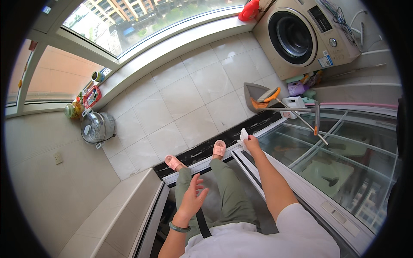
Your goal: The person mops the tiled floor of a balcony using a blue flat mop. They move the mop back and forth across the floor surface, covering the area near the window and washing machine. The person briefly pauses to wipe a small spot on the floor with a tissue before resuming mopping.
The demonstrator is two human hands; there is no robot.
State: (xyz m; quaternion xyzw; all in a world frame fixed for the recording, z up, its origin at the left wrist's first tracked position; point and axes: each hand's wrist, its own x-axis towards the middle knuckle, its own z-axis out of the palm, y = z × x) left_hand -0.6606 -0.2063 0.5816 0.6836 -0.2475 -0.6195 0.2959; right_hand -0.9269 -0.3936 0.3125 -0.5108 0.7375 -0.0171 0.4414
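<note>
My right hand [253, 144] grips a crumpled white tissue or cloth [244, 137] beside the frame of a sliding glass door [335, 145]. Hanging in front of my left thigh is my left hand [193, 197], with its fingers apart and nothing in it; a bracelet circles that wrist. My feet, in pink slippers [219, 148], are at the white door track [200, 168] and the black marbled threshold strip [193, 154].
A dustpan [253, 93] and a broom with orange bristles [259, 105] stand by the threshold, near a white jug [293, 106]. Beyond are a front-loading washing machine [306, 38] and a red bottle [249, 11]. At left, a steamer pot [96, 127] sits on the tiled floor [180, 93].
</note>
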